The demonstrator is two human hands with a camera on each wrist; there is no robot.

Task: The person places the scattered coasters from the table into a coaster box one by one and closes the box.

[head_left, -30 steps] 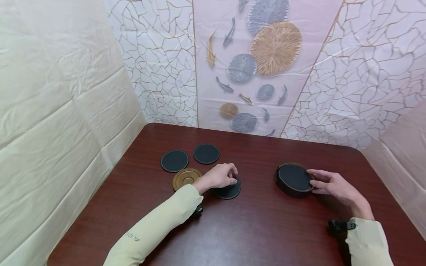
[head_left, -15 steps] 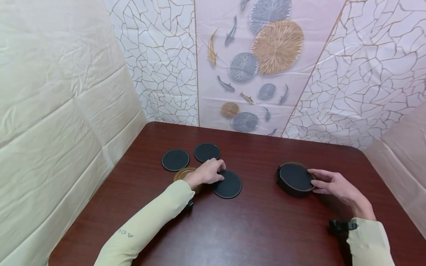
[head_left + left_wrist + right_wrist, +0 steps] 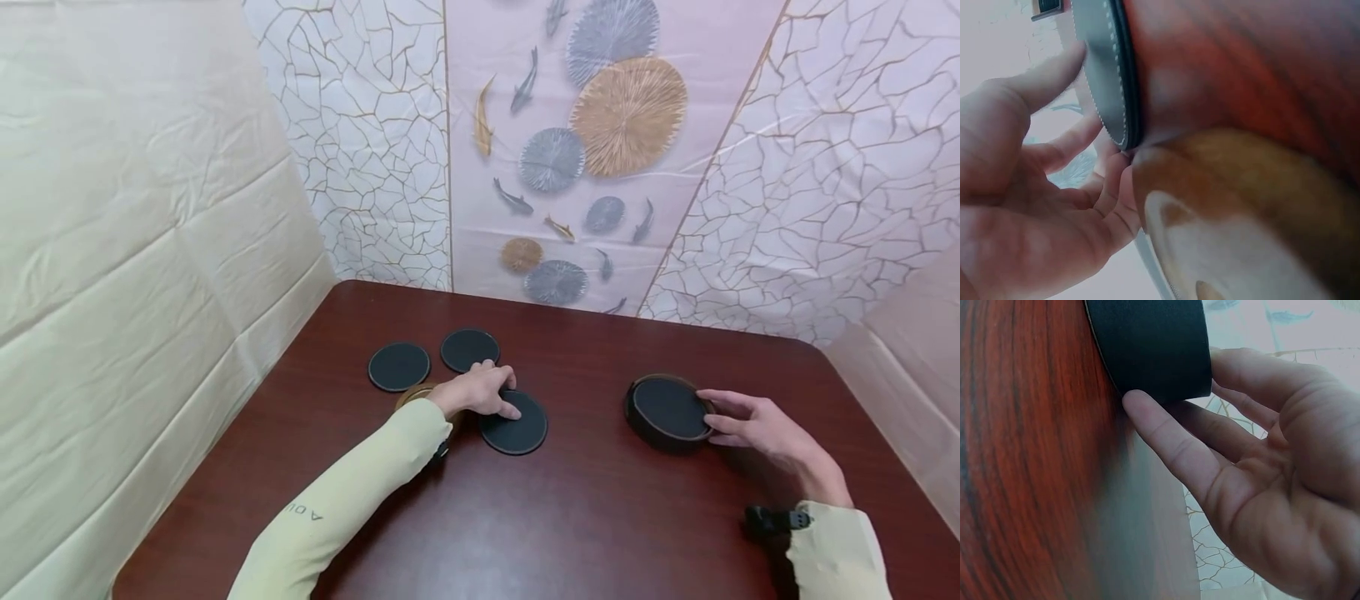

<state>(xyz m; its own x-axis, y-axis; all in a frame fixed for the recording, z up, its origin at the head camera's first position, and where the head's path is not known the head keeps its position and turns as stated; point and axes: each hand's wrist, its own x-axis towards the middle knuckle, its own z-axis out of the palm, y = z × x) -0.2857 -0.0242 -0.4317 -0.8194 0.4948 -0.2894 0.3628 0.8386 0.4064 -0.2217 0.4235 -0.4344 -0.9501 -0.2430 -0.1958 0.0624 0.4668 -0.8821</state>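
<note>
My left hand [image 3: 480,390] reaches over the left side of a round black coaster [image 3: 517,432] lying on the table. In the left wrist view its thumb rests on the stitched coaster [image 3: 1099,50], with the other fingers down by the edge. A brown disc with concentric rings [image 3: 412,394] lies partly hidden under the left wrist. At the right, my right hand [image 3: 759,423] touches the side of a round black holder [image 3: 660,440] with extended fingers. Inside the holder shows a black coaster [image 3: 667,406]. The right wrist view shows fingertips against the holder's dark wall [image 3: 1154,356].
Two more black coasters, one at the left [image 3: 399,367] and another beside it [image 3: 468,348], lie farther back on the dark red wooden table [image 3: 570,525]. Patterned fabric [image 3: 551,225] hangs behind the table, and a plain cream cloth [image 3: 142,250] stands along the left side.
My left hand moved left off the middle of the coaster, then slightly back right, its thumb now over the coaster. The right hand stays at the holder. The head view shifted slightly.
</note>
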